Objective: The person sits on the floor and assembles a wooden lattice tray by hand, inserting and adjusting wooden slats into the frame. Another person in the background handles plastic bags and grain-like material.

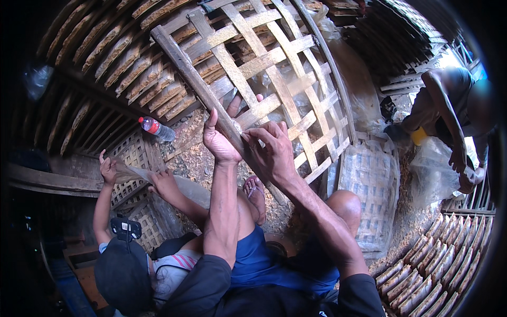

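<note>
One edge of woven panel [264, 62] is gripped by left hand [222, 143], fingers partly hidden; right hand [274, 153] grip can't be told.

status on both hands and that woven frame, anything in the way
Left hand gripping woven frame by one edge; right hand at same edge, grip unclear. Frame tilted. Co-worker's hand off left, not touching it.

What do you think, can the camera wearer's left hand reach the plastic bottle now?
Probably not immediately: the left hand is supporting the woven frame. Nothing visible blocks its way to the bottle, though depth is unclear.
</note>
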### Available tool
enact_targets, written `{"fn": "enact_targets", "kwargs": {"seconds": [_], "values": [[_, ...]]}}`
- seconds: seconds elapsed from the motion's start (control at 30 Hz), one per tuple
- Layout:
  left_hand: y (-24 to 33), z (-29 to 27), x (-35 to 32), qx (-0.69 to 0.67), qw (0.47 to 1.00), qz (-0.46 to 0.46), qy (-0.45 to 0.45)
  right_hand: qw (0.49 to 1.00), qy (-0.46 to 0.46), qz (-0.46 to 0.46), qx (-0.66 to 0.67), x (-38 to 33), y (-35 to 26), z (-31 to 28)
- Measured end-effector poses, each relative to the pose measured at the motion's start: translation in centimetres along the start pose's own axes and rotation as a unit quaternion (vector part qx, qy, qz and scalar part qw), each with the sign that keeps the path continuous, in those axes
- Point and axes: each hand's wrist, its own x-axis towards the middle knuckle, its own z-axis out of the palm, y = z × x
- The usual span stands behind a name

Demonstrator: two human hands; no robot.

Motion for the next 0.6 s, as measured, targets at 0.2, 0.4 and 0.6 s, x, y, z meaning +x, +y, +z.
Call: {"fn": "enact_targets", "kwargs": {"seconds": [0.2,0.4,0.6], "values": [[-0.9,1.2,-0.1,0.212,0.976,0.049,0.005,0.998,0.055,-0.011,-0.004,0.6,-0.6,0.3],[-0.8,0.8,-0.1,0.23,0.973,0.025,0.017,0.996,0.083,0.007,0.003,1.3,0.9,-0.6],[-0.4,0.3,-0.1,0.111,0.993,-0.002,-0.033,0.997,0.047,-0.05,-0.025,0.4,0.9,-1.3]]}}
